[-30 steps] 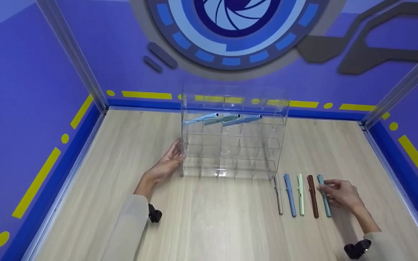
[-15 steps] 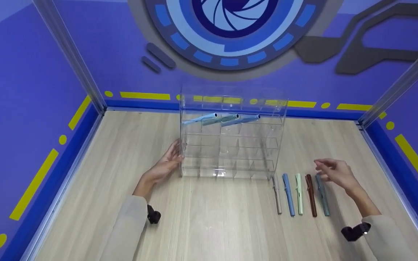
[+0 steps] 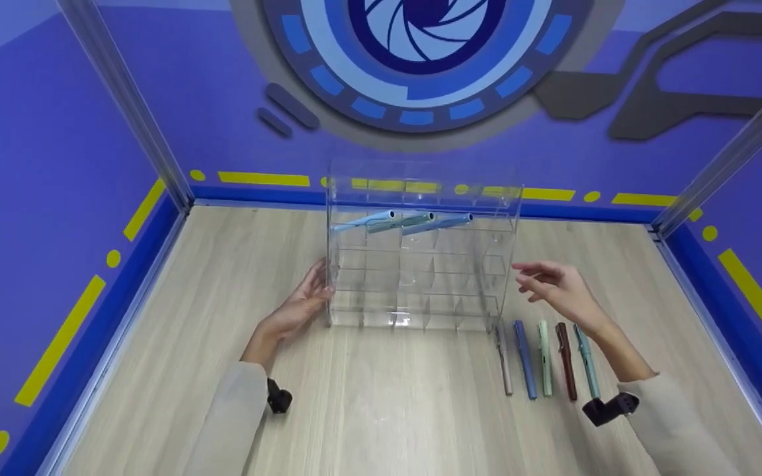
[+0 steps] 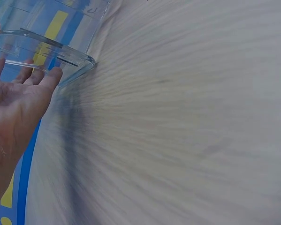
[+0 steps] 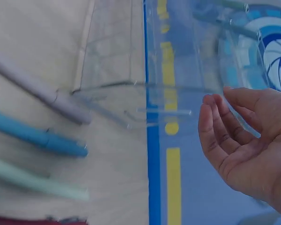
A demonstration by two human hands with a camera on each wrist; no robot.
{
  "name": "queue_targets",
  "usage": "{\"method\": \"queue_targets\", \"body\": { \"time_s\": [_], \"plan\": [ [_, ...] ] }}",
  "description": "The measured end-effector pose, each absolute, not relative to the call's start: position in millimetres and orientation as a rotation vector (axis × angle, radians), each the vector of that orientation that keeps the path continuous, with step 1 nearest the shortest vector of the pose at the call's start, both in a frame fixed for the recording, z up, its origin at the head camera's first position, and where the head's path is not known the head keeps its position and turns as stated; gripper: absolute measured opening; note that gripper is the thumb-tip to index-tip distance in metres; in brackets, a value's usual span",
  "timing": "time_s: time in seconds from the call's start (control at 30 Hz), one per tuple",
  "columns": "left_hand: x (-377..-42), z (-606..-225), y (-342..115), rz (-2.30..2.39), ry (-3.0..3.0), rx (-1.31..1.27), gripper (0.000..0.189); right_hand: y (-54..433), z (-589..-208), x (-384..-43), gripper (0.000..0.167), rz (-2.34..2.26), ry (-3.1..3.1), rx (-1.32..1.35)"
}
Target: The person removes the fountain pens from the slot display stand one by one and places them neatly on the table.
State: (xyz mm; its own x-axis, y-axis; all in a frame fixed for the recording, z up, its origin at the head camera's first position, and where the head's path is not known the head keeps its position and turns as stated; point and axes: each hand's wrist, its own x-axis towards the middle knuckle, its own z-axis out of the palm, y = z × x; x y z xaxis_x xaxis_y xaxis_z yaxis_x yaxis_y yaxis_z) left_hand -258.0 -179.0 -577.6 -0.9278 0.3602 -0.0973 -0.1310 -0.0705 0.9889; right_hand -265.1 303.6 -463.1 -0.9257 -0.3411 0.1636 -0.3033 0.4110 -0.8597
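A clear acrylic pen rack (image 3: 421,277) with several compartments stands on the table. Three capped pens slant in its upper row: a light blue pen (image 3: 364,221), a green pen (image 3: 402,223) and a blue pen (image 3: 438,224). My left hand (image 3: 298,301) rests its fingers against the rack's left side, also visible in the left wrist view. Just off the rack's right side, my right hand (image 3: 563,294) hangs above the table with loosely bent fingers and nothing in them. Below it lie a grey pen (image 3: 504,363), another blue pen (image 3: 525,360), a pale green pen (image 3: 545,360), a brown pen (image 3: 566,362) and a teal pen (image 3: 587,360).
The wooden tabletop (image 3: 381,410) is bounded by a blue printed back wall (image 3: 255,145) and side walls with metal corner posts. Each wrist carries a small black camera, one on the left sleeve (image 3: 229,410) and one on the right sleeve (image 3: 669,416).
My right hand has left the teal pen, risen, and moved left to beside the rack. The left hand stays at the rack's side, and the pens keep their places.
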Motion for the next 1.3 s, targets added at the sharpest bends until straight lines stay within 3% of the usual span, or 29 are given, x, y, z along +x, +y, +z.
{"method": "queue_targets", "body": {
  "time_s": [0.3, 0.47, 0.73, 1.3],
  "plan": [
    [-259.2, -579.4, -178.5, 2.081, 1.864, 0.216, 0.083, 250.7, -445.3, -283.6, 0.027, -1.887, 2.600, -0.693],
    [-259.3, -578.0, -177.7, 2.082, 1.858, 0.210, 0.081, 224.9, -439.4, -291.6, 0.040, -1.958, 2.589, -0.701],
    [-260.3, -579.1, -176.8, 2.080, 1.853, 0.191, 0.078, 197.5, -438.4, -295.8, 0.053, -2.116, 2.393, -0.504],
    [-257.7, -579.5, -178.6, 2.096, 1.843, 0.195, 0.083, 161.2, -440.9, -299.1, 0.039, -2.181, 2.179, -0.342]
  ]
}}
